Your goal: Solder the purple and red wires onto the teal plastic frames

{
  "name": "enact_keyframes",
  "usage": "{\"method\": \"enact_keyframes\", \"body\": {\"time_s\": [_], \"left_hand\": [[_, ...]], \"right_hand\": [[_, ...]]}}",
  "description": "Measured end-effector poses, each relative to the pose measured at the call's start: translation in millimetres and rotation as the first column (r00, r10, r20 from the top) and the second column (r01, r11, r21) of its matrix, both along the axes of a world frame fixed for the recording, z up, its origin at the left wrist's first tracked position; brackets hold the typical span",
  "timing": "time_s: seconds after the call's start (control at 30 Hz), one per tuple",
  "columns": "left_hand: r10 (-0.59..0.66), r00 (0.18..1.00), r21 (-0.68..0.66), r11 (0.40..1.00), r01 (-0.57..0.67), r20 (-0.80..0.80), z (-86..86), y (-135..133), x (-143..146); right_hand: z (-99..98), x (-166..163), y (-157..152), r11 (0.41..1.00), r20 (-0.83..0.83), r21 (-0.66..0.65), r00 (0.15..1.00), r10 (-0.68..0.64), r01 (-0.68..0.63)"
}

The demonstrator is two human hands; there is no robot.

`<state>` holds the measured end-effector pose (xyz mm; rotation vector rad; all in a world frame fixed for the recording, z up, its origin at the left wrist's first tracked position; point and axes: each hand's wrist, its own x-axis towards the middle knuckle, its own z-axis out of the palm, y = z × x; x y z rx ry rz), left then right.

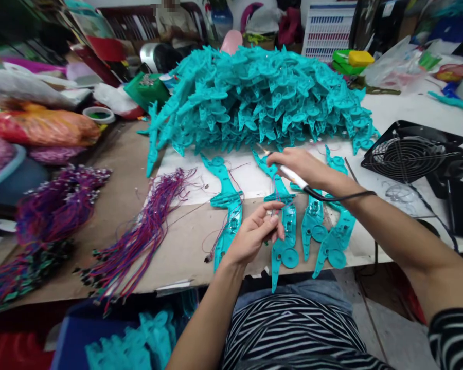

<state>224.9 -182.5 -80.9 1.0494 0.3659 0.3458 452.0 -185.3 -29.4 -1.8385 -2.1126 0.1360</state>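
Observation:
My right hand (299,165) is closed around a white soldering iron (289,173) with a black cord, its tip pointing up-left over a teal plastic part (274,181). My left hand (254,232) pinches thin wires or a small piece I cannot make out, just above another teal part (285,246) near the table's front edge. Several more teal parts (228,205) lie side by side on the work surface in front of me.
A big heap of teal plastic parts (258,97) fills the table's middle back. Bundles of red-purple wires (139,241) lie at left. A black fan (411,154) sits at right. Bags and clutter line the far edge; a blue bin (100,334) with teal parts stands below.

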Motion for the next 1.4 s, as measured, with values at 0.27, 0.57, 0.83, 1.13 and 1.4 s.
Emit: {"method": "enact_keyframes", "body": {"time_s": [0.27,0.57,0.83,1.13,1.4], "left_hand": [[0.112,0.989,0.018,0.994,-0.111,-0.099,-31.6,1.7,15.3],[0.171,0.978,0.195,0.970,-0.146,-0.118,-34.4,-4.3,24.7],[0.252,0.934,-0.164,0.940,-0.298,-0.252,-25.2,-7.1,38.0],[0.280,0.899,-0.173,0.920,-0.352,-0.338,-25.6,-4.8,34.9],[0.272,0.862,-0.169,0.913,-0.372,-0.428,-21.4,0.7,32.8]], "right_hand": [[-54.8,-22.3,-13.3,0.975,-0.534,0.028,0.828,-0.171,0.220],[-78.4,-50.0,-68.9,0.909,-0.871,-0.191,0.363,-0.331,0.370],[-83.4,-58.8,-78.2,0.897,-0.822,-0.071,0.484,-0.299,0.435],[-88.2,-62.1,-84.8,0.906,-0.769,0.003,0.580,-0.268,0.423],[-86.1,-62.8,-87.5,0.915,-0.773,0.034,0.591,-0.231,0.402]]}}
